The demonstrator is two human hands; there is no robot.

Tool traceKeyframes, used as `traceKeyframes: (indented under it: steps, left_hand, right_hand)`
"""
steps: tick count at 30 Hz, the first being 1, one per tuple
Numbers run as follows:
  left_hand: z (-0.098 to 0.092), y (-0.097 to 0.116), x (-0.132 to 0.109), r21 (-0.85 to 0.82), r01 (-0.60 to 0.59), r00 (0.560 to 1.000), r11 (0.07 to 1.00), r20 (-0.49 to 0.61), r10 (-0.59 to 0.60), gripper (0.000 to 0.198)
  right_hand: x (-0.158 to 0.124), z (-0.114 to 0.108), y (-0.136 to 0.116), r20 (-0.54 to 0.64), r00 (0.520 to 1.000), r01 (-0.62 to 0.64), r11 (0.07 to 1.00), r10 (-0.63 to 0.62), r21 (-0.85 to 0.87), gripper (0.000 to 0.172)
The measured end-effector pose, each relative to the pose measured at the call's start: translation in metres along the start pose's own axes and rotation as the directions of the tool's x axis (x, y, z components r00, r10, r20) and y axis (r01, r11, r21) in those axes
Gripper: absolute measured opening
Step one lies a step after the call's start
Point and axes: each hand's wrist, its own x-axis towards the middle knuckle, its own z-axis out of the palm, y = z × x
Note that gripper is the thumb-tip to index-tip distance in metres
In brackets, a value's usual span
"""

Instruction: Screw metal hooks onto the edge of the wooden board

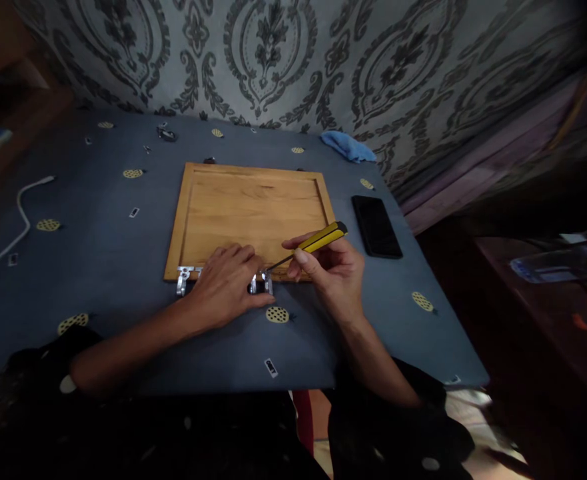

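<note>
Screwdriver [324,237], yellow with black on its handle, sits in our right hand [340,277]: we have the fingers and thumb closed around the handle, and the thin shaft slants down and to the left from them. Its tip is at a shiny metal fitting [268,285] on the near edge of a wooden panel [258,213], between that hand and our left hand [226,283]; whether the tip sits in a screw is too small for us to tell. The left hand lies palm down across that same edge, fingers side by side and slightly bent, thumb spread out toward the right, below the fitting. We cannot tell whether it grips anything, as its underside is hidden. A second metal fitting [183,280] shows just left of our left hand, at the panel's near left corner. The panel lies flat in front of both hands, its raised frame facing up, on a blue-grey tablecloth [313,353] printed with yellow pineapples. To the right of our right hand, apart from it, we see a dark phone [377,227]; farther beyond that hand a blue cloth [348,145] lies crumpled. Well to the left of our left hand runs a white cable [28,225], and past the panel's far edge, beyond our left hand, a small dark object [166,134] rests.
</note>
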Motion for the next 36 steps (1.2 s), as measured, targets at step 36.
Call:
traceKeyframes:
  steps: [36]
  left_hand:
    - [0.0014,-0.0013,0.0001,-0.003,-0.011,1.0,1.0,-0.002,0.011,0.045]
  right_hand:
    - [-0.004,-0.0027,0.0038,0.027,1.0,0.009,0.999,-0.01,0.048,0.032]
